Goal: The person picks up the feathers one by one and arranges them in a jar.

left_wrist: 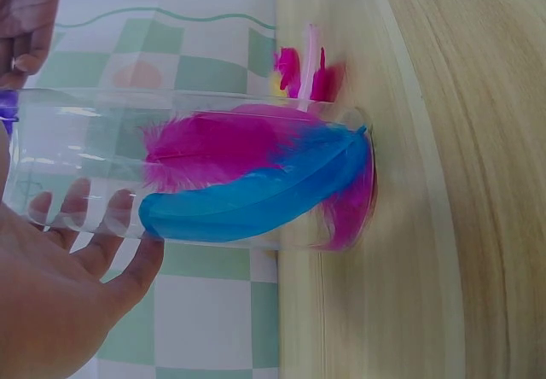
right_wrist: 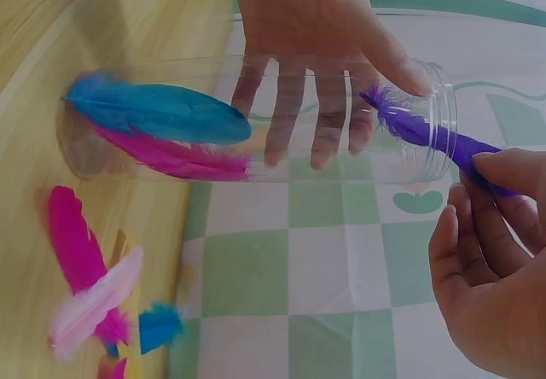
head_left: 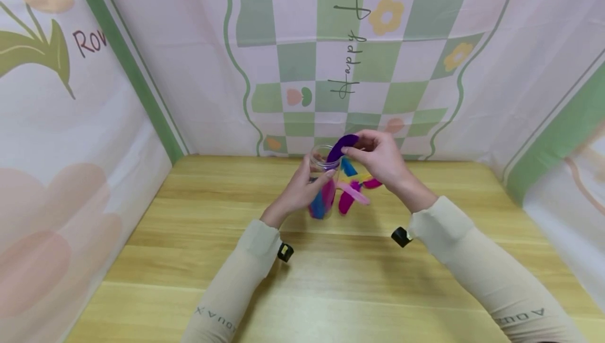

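Observation:
My left hand (head_left: 301,186) holds a clear, tall jar (left_wrist: 85,140) upright on the table, fingers wrapped around its side. Inside the jar, a blue feather (right_wrist: 162,113) and a magenta feather (right_wrist: 175,155) lean near the bottom. A purple feather (head_left: 342,147) is pinched between the thumb and fingers of my right hand (head_left: 380,156). Its fluffy end is inside the open mouth of the jar, while the other end stays between my fingertips above the rim.
Loose feathers lie on the wooden table (head_left: 331,280) right of the jar: a pale pink feather (right_wrist: 98,298), a magenta feather (right_wrist: 72,238), a blue feather (right_wrist: 158,326) and a yellow one (head_left: 356,177). A patterned cloth (head_left: 293,64) hangs close behind.

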### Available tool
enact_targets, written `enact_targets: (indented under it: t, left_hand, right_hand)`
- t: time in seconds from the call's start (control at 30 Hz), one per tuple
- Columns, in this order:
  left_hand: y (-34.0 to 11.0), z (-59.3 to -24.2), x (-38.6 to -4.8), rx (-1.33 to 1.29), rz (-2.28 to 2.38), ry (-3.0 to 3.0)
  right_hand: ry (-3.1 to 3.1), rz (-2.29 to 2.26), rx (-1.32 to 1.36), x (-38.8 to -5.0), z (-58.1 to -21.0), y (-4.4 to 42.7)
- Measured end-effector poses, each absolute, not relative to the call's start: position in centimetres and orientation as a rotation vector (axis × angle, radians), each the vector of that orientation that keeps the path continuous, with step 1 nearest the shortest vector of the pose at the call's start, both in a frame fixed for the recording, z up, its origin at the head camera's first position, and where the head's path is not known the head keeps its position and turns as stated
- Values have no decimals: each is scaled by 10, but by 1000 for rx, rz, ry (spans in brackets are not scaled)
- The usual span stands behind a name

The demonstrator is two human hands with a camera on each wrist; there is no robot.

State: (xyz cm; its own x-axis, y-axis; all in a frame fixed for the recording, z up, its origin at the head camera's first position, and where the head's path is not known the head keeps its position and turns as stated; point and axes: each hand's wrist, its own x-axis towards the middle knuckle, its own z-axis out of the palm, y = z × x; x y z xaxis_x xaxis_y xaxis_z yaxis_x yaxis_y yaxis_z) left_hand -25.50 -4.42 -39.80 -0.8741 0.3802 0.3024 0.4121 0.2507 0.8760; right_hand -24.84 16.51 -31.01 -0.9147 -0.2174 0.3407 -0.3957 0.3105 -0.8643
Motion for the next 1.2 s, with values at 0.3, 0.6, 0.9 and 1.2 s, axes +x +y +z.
enact_targets:
  t: [0.3,0.6,0.9,1.2]
  left_hand:
    - [-43,-399,-254,-758,-1747,-2467]
    - [-43,-400,-254,-764,-1760,-2463]
    - [-43,-400,-255,-773,-1744,-2447]
    - [-43,-400,-256,-784,-1750,-2444]
  right_hand:
    - [-2466,1546,605,-248,-307,157]
    - [-2534,1471,647,-250,-309,153]
    - [-2551,1456,679,-251,-309,151]
    - [-2524,1442,673,-250,-310,153]
